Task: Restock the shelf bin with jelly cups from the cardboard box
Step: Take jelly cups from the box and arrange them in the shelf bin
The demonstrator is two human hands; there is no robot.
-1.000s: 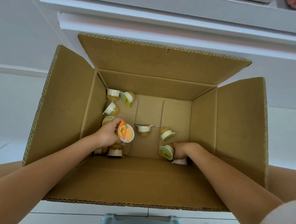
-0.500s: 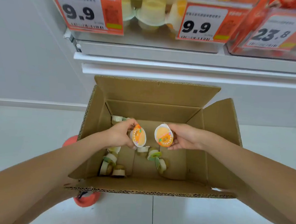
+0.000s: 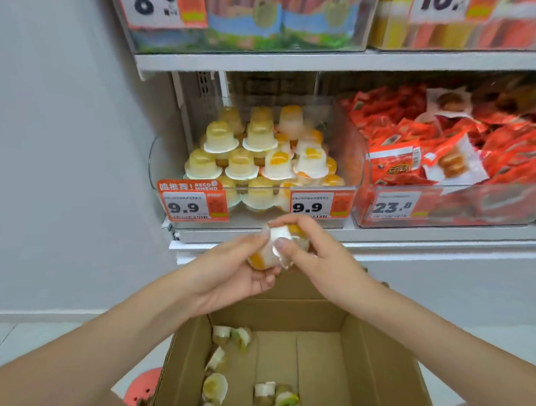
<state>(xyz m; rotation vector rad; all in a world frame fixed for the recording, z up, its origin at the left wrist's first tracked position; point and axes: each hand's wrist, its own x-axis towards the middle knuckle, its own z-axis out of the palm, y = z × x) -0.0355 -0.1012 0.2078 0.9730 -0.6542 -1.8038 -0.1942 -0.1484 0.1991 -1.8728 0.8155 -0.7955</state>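
You are holding both hands together above the open cardboard box (image 3: 371, 378), just in front of the shelf edge. Your left hand (image 3: 233, 273) is lying palm up with its fingers curled round an orange jelly cup (image 3: 261, 259), cradling it from below. Your right hand (image 3: 314, 253) is coming over from the other side, its thumb and fingers pinching a second jelly cup (image 3: 282, 235) that is pressing against the first. The two cups are blurred, so where one ends and the other begins is hard to tell.

Straight behind your hands, the clear shelf bin (image 3: 168, 151) is standing on the lower shelf (image 3: 416, 237), already piled with jelly cups (image 3: 254, 157) sitting lid down in stacked rows, pale yellow ones to the left and orange-topped ones to the right. Two price tags reading 9.9 (image 3: 193, 202) are clipped along its front. Just beside it on the right, a second clear bin (image 3: 450, 212) is holding red snack packets (image 3: 455, 143).

Below your wrists, loose jelly cups (image 3: 215, 386) are lying scattered on the floor of the box, mostly along its left side and middle, some tipped on their sides.
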